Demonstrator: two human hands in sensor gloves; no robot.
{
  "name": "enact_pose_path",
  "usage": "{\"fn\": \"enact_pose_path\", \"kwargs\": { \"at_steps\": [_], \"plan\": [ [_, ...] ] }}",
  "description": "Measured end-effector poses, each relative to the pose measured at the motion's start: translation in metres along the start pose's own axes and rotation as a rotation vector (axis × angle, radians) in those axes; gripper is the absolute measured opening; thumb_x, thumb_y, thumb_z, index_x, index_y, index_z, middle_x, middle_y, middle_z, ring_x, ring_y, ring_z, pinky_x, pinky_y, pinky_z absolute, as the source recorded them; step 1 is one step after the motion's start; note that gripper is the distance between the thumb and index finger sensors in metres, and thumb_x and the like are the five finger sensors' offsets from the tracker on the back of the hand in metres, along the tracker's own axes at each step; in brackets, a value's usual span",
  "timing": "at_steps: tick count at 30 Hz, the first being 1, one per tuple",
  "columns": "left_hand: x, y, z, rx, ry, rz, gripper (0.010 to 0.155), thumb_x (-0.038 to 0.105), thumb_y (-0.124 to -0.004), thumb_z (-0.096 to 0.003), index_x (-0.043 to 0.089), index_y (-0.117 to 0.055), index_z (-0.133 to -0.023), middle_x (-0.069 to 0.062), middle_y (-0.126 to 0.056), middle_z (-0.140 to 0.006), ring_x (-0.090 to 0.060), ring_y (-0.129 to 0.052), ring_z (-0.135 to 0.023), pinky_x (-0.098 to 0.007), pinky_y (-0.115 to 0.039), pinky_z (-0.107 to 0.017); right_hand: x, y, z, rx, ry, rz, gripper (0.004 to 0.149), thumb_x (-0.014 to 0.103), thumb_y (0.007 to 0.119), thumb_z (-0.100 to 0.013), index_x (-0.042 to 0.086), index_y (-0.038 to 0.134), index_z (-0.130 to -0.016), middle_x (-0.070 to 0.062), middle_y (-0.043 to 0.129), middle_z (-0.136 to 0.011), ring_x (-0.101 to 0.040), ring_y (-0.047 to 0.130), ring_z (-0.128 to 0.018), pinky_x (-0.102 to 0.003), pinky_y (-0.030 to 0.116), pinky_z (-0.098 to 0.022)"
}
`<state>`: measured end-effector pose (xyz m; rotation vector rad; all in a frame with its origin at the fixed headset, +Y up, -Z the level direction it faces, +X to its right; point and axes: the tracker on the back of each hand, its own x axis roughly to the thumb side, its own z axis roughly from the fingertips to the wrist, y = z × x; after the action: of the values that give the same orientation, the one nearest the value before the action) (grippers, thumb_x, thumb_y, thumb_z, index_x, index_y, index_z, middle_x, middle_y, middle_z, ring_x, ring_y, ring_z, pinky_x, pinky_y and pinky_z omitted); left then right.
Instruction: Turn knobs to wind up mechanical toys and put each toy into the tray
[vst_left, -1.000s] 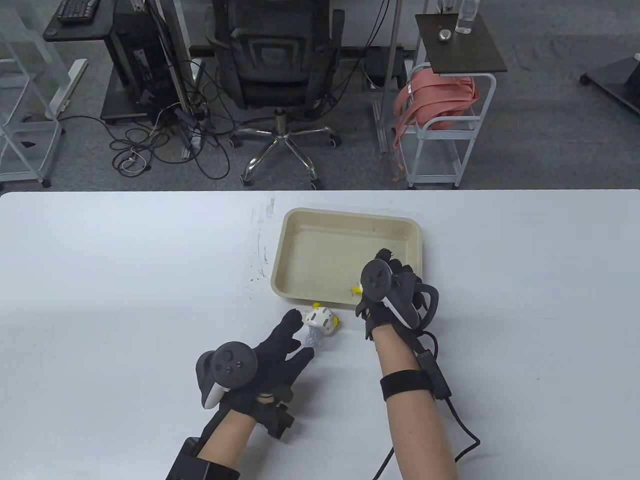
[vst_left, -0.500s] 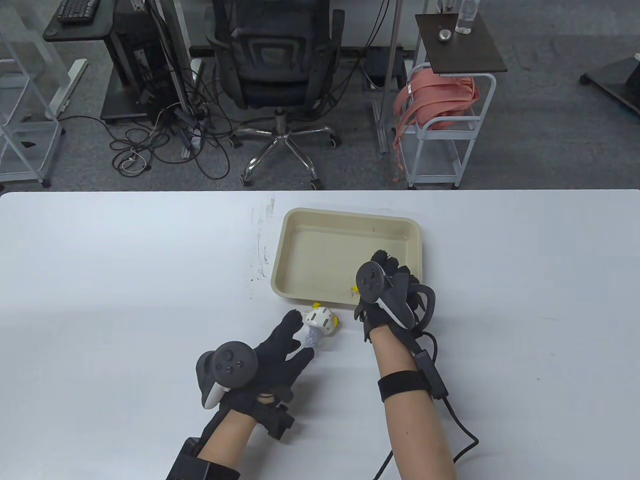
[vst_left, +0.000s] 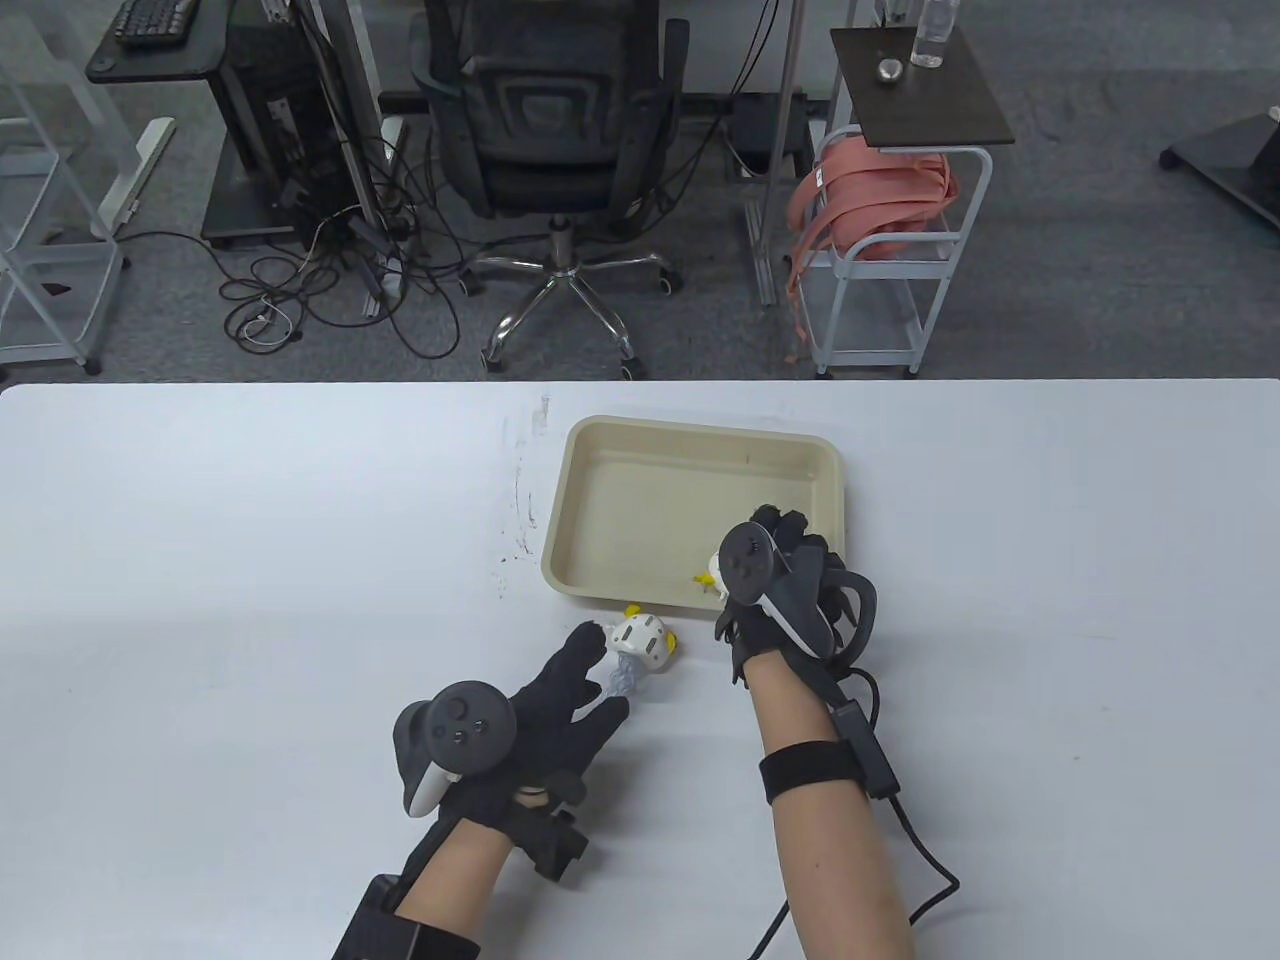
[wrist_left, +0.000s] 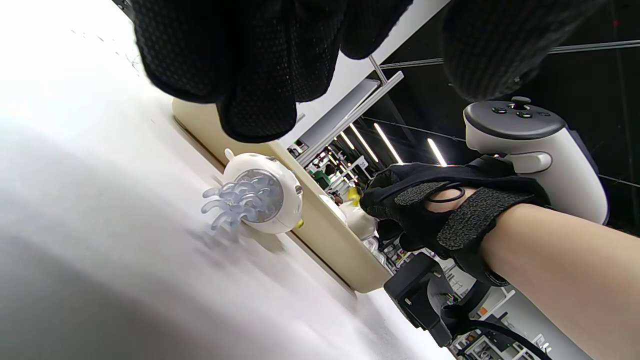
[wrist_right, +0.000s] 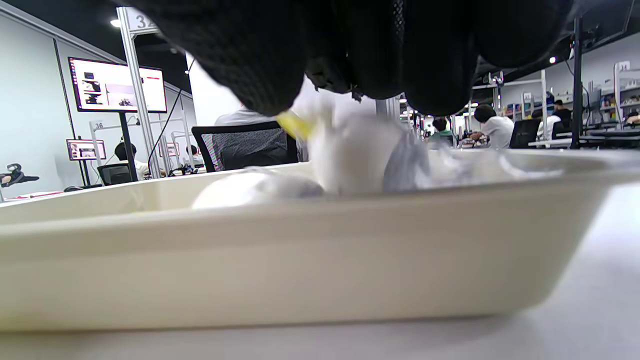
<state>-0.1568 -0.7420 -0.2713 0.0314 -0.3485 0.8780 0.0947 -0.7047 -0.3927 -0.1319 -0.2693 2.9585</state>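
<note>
White table (vst_left: 250, 560) under me, cream tray (vst_left: 690, 440) at its middle. My right hand (vst_left: 790, 590) hangs over the tray's near right corner, fingers (wrist_right: 440, 60) curled down round a white toy with yellow bits (wrist_right: 350, 160) that sits low inside the tray wall. My left hand (vst_left: 545, 715) lies on the table with fingers straight and spread, fingertips touching the second toy (vst_left: 640, 650), a white body with pale translucent legs, lying on the table just outside the tray's near rim.
</note>
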Motion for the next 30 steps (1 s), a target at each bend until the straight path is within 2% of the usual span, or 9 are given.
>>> {"fn": "enact_pose_path", "kwargs": {
  "at_steps": [5,11,22,30],
  "plan": [
    [0.0,0.001,0.0,0.002,0.003,-0.003,0.076,0.055,-0.079,-0.0503,0.021,-0.051,-0.112,-0.015,-0.07,-0.11,-0.034,-0.098,-0.078,-0.05,-0.079,-0.061,0.001,-0.007,0.004,0.006,-0.02,-0.041,0.071,0.035,0.083,-0.05,-0.003,0.057,-0.105,-0.033,0.057,-0.108,-0.056,0.068,-0.086,-0.069,0.054,-0.061],
    [-0.002,0.004,0.0,0.014,0.011,-0.024,0.077,0.055,-0.08,-0.0499,0.021,-0.051,-0.112,-0.016,-0.07,-0.11,-0.035,-0.098,-0.079,-0.05,-0.079,-0.061,0.001,-0.022,0.017,0.048,-0.064,-0.147,0.088,0.051,0.081,-0.049,-0.001,0.046,-0.11,-0.035,0.047,-0.112,-0.063,0.059,-0.09,-0.073,0.047,-0.063],
    [-0.006,0.011,0.001,0.035,0.032,-0.137,0.078,0.056,-0.081,-0.0492,0.021,-0.05,-0.113,-0.017,-0.066,-0.111,-0.036,-0.093,-0.083,-0.052,-0.076,-0.063,-0.002,-0.032,0.071,0.141,-0.167,-0.426,0.102,0.061,0.08,-0.048,0.0,0.031,-0.113,-0.037,0.032,-0.114,-0.067,0.044,-0.093,-0.076,0.037,-0.064],
    [0.0,0.008,0.0,0.011,0.045,-0.282,0.084,0.059,-0.083,-0.0466,0.022,-0.049,-0.113,-0.018,-0.063,-0.112,-0.037,-0.09,-0.087,-0.054,-0.073,-0.065,-0.016,-0.034,0.101,0.105,-0.225,-0.508,0.11,0.069,0.077,-0.046,-0.002,0.026,-0.113,-0.037,0.024,-0.115,-0.067,0.034,-0.095,-0.077,0.028,-0.065]
  ]
}}
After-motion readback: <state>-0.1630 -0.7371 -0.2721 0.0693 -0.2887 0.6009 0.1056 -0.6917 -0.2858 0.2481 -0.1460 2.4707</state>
